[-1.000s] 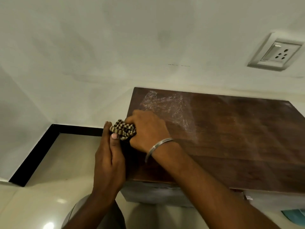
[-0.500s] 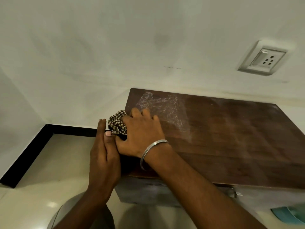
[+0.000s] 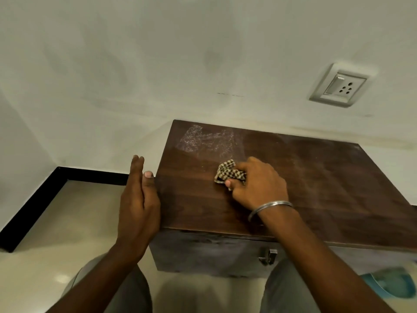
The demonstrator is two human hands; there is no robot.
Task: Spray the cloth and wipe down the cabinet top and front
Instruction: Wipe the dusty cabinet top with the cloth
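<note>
The checkered cloth [image 3: 229, 173] sits bunched on the dark wooden cabinet top [image 3: 316, 188], towards its left half, just in front of a pale, streaky smear [image 3: 207, 141] near the back left corner. The right hand [image 3: 259, 184] grips the cloth, fingers curled over the wad, with a metal bangle [image 3: 270, 205] on the wrist. The left hand [image 3: 140, 199] is flat, fingers straight, resting against the cabinet's left edge. Below, the cabinet front [image 3: 214, 254] looks dusty and carries a small metal latch [image 3: 268, 256]. A white socket [image 3: 340, 85] is set in the wall behind.
</note>
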